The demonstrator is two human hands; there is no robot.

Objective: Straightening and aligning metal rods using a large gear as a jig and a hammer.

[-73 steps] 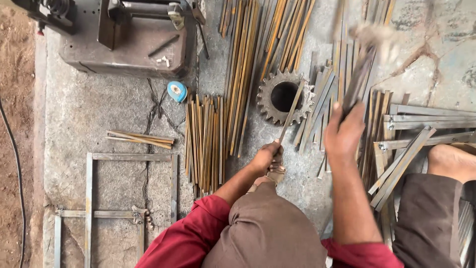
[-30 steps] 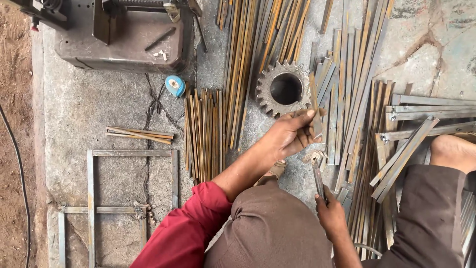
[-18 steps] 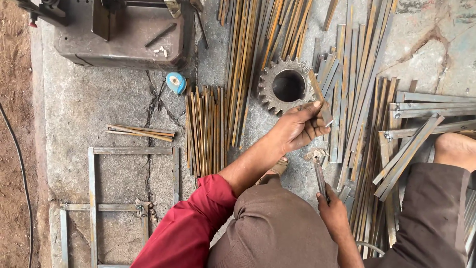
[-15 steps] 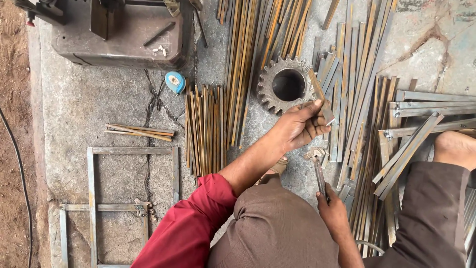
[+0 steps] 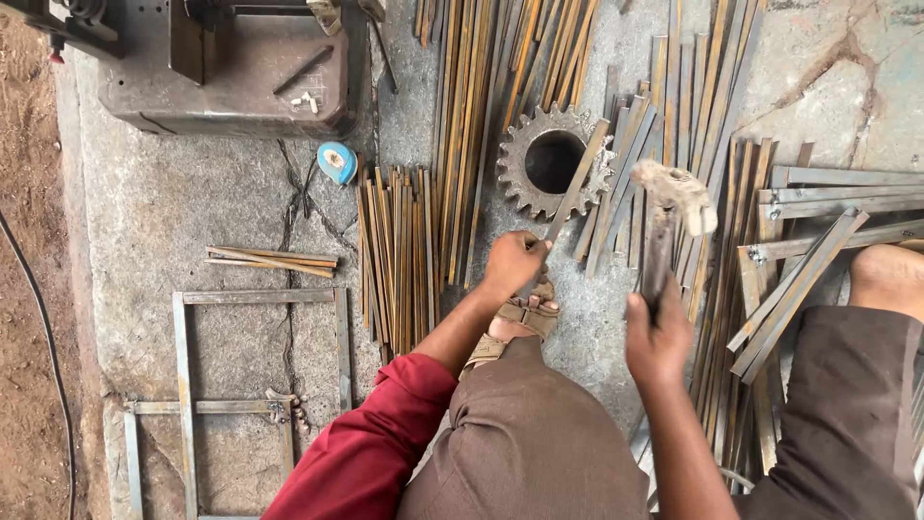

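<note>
1. left hand (image 5: 515,262): fist-like, fingers curled tight around the lower end of a flat metal strip (image 5: 575,188); the forearm in a red sleeve (image 5: 371,453) reaches forward over the knee.
2. flat metal strip: thin, narrow, rusty grey-brown; it slants up and to the right from the left hand, its upper part lying across the rim of the gear wheel (image 5: 551,161).
3. gear wheel: thick round iron piece, toothed edge, large round bore, rough pitted surface; it lies flat on the concrete floor (image 5: 183,207).
4. right hand (image 5: 657,339): raised, fingers wrapped shut around the handle of a hammer (image 5: 669,217); the hammer head is pale, worn and blurred, above the strips right of the gear wheel.
5. loose strips (image 5: 399,255): bundles of long, flat, rust-streaked steel laid side by side on the floor, left and right of the gear wheel.
6. welded frame (image 5: 183,385): grey rectangular bars, lower left.
7. tape measure (image 5: 337,161): small, blue, rounded, near the dark metal machine base (image 5: 231,77).
8. sandalled foot (image 5: 520,318): just below the left hand.
</note>
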